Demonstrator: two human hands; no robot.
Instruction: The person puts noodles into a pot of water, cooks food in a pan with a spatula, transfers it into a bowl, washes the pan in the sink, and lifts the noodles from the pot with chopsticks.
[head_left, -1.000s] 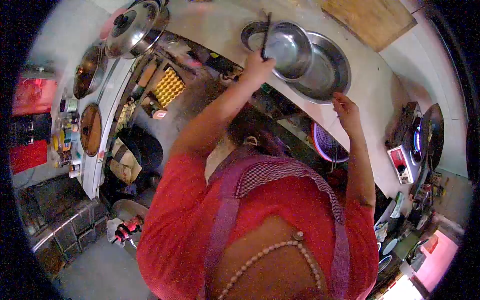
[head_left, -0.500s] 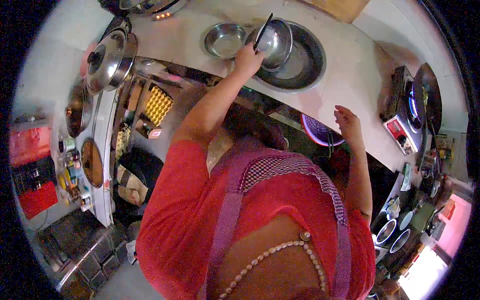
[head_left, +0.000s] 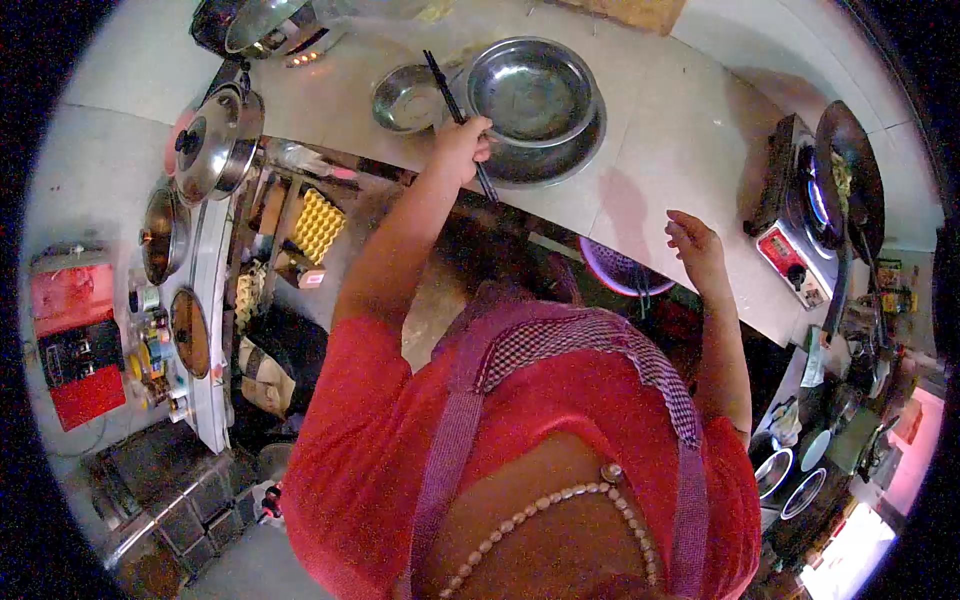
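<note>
My left hand (head_left: pixel 460 150) is closed around a pair of black chopsticks (head_left: pixel 450 95), which slant across the counter's near edge. Just right of it, a round metal bowl (head_left: pixel 530 95) rests over a wider metal basin (head_left: pixel 565 165), hiding much of the basin. A smaller metal bowl (head_left: pixel 405 100) sits to the left, partly behind the chopsticks. Over the near side of the counter, my right hand (head_left: pixel 695 240) has its fingers apart and slightly curled, with nothing in them.
At right, a dark pan (head_left: pixel 850 170) containing some food sits tilted in view on a gas stove (head_left: pixel 798 265) with a blue flame. A lidded pot (head_left: pixel 210 150) stands at left, near yellow egg trays (head_left: pixel 318 225). A purple-rimmed basket (head_left: pixel 615 275) is below the counter edge.
My left hand has moved left and back from the bowls, still with the chopsticks. The upper metal bowl, earlier tilted, now lies flatter over the basin. My right hand has barely moved.
</note>
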